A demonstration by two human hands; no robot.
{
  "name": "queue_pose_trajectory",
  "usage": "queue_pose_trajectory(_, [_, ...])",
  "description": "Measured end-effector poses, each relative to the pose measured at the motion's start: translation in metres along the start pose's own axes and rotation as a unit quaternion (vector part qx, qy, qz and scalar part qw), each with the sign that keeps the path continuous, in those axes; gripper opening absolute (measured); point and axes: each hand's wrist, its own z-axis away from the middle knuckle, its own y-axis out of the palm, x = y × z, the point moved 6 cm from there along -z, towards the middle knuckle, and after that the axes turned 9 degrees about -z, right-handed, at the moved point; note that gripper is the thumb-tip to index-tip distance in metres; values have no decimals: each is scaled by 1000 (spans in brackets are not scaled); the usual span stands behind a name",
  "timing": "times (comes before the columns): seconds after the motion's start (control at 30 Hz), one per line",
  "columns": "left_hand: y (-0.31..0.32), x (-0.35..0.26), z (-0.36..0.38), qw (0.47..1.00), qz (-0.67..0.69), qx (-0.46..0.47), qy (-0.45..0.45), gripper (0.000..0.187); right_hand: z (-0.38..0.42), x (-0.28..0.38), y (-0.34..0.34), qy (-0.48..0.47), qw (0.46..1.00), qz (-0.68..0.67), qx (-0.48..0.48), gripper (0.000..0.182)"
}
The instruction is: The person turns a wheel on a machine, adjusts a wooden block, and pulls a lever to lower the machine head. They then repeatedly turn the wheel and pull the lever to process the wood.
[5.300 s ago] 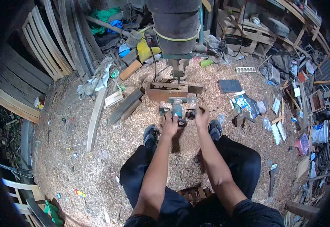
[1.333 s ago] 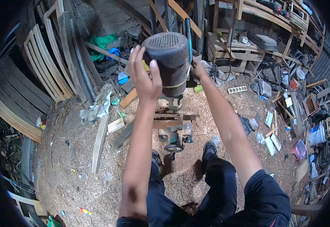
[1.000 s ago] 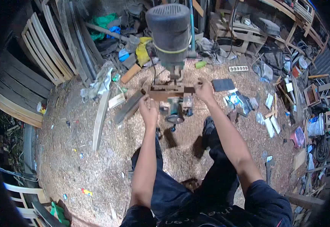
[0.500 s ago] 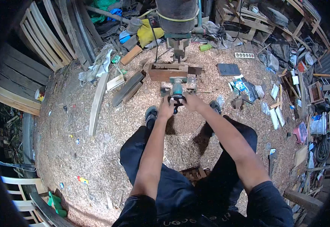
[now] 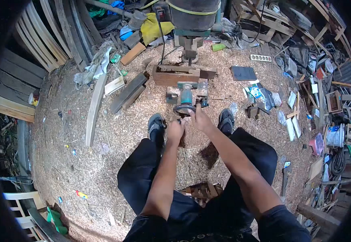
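A round black handwheel [image 5: 184, 109] sits on the near end of a green machine vise [image 5: 186, 95]. Closed around the handle at the wheel's lower left is my left hand [image 5: 176, 130]. My right hand [image 5: 200, 118] is at the wheel's right side, its fingers bent near the rim; what they grip is too small to make out. Beyond the vise lies a reddish-brown wooden block [image 5: 175, 76] with a slot along its top. Over the block hangs the drill head [image 5: 190, 48] of a large machine, its bit pointing down at the slot.
Wood shavings cover the ground [image 5: 135, 181]. Dark wooden beams [image 5: 130, 93] and a long pale plank [image 5: 96, 109] lie to the left. A dark flat block [image 5: 243, 73] and plastic scraps lie to the right. My feet stand either side of the vise.
My left hand has moved down and left, from the wheel's hub to its handle. My right hand has shifted slightly, and the wheel shows more fully. The whole view has shifted a little.
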Motion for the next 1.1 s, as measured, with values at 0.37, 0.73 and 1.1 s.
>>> queue_pose_trajectory(0.37, [21,98,-32,973,201,-109,-32,39,-6,4,11,57,994,58,66,33])
queue_pose_trajectory(0.73, [12,-5,12,990,72,-122,1,32,0,10,-11,51,990,112,70,38])
queue_pose_trajectory(1.1, [39,-40,22,991,103,-28,80,37,-2,-7,-18,68,981,135,122,54])
